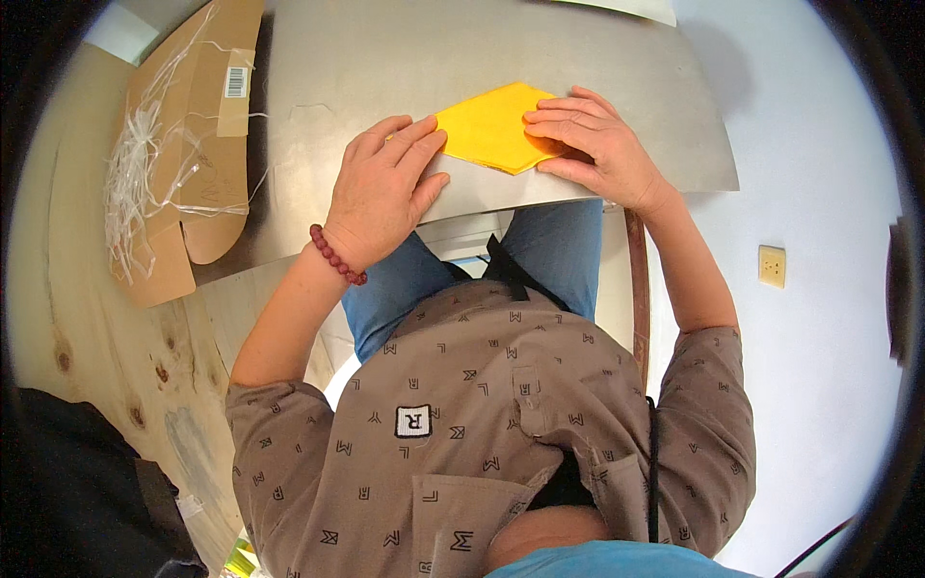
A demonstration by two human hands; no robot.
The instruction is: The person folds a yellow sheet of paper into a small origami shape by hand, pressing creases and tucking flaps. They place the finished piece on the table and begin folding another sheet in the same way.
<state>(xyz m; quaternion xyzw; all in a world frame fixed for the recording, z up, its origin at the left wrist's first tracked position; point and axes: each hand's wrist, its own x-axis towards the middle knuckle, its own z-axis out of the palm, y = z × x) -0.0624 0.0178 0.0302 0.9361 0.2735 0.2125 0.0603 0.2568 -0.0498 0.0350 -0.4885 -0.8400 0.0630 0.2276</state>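
A folded yellow sheet [491, 125], flat and many-sided with pointed corners, lies on the metal tabletop in front of me. I cannot tell whether it is paper or cloth. Stretched-out fingertips of my left hand [381, 188] rest on its left corner, with the thumb spread away from it. At the other end, my right hand [602, 149] holds the sheet's right edge: the fingers lie over the top and the thumb sits by the near edge. The right hand hides that end of the sheet. A dark red bead bracelet [337, 255] circles my left wrist.
An opened cardboard piece [217, 164] with a bundle of clear plastic strands [140, 183] stands at the left. The grey metal tabletop [356, 67] curves along its near edge. A white wall with a socket [772, 266] is at right. Dark fabric [87, 482] shows lower left.
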